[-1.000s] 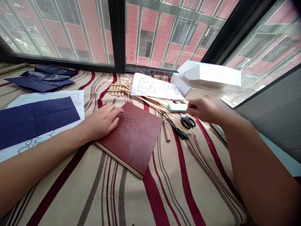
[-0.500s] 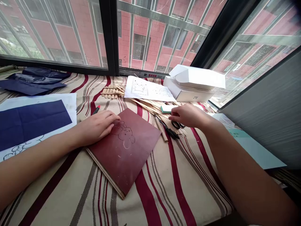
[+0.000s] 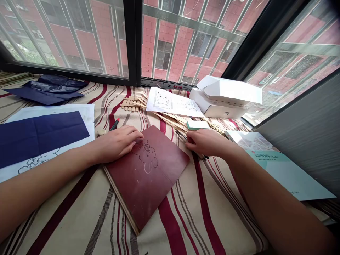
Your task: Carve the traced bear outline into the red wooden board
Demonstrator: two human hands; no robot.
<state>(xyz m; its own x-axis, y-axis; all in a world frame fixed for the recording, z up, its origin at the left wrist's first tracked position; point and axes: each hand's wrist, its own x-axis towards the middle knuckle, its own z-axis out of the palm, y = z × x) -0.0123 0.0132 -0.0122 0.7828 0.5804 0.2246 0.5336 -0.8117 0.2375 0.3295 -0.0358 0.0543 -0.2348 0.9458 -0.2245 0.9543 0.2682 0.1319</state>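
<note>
Two possible faults: slippage of rabbit-marked maroon board (image 3: 151,179) under merely resting, unclenched left grip (image 3: 119,142), and scattering of wooden strips (image 3: 175,121) from any sweep of right grip (image 3: 205,141), hold indeterminable.

Bare forearms (image 3: 71,161), bare hands (image 3: 114,142), uncovered fingers (image 3: 135,136)

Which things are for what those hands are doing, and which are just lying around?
Seems part of it:
- board, under the left hand
- black tool, mostly hidden by the right hand

Probably just lying around:
- box
- book
- blue sheet
- wooden strips
</note>
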